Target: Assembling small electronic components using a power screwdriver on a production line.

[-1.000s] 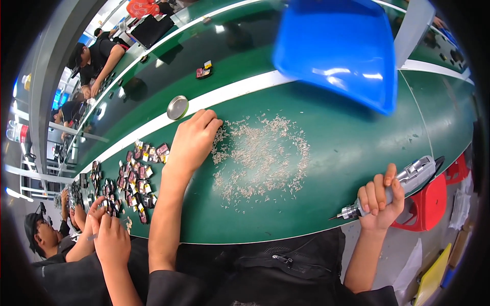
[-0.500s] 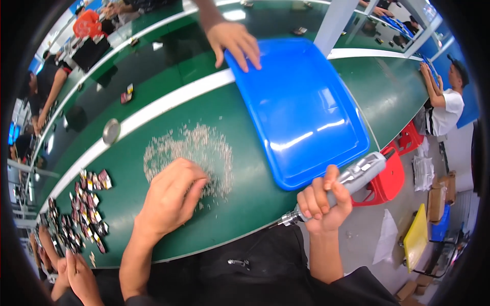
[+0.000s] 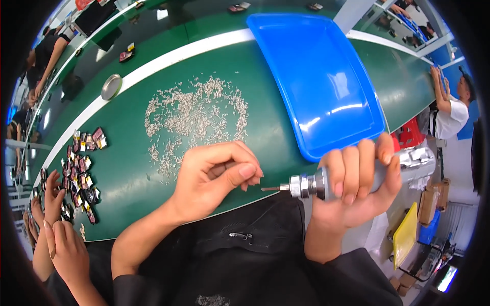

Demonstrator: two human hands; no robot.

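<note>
My right hand [image 3: 352,199] is wrapped round a grey electric screwdriver [image 3: 380,181], held almost level over the table's near edge with its thin bit pointing left. Just left of the bit tip is my left hand [image 3: 212,176], its fingertips pinched together. Whatever lies between those fingertips is hidden or too small to make out. Beyond the left hand, many tiny silver screw-like pieces [image 3: 191,115] lie loosely spread on the green table [image 3: 127,183]. Past the screwdriver, a blue plastic tray [image 3: 326,76] sits with nothing visible inside.
Several small dark parts with yellow and white labels [image 3: 81,173] are heaped at the left. Another person's hands [image 3: 64,239] work beside them. A round metal lid or dish [image 3: 111,86] rests by the white strip. Red stools [image 3: 408,133] stand to the right.
My left hand has left the scattered pieces and come close to the bit. My right hand has raised and levelled the screwdriver. Another person's hand has left the blue tray's far corner.
</note>
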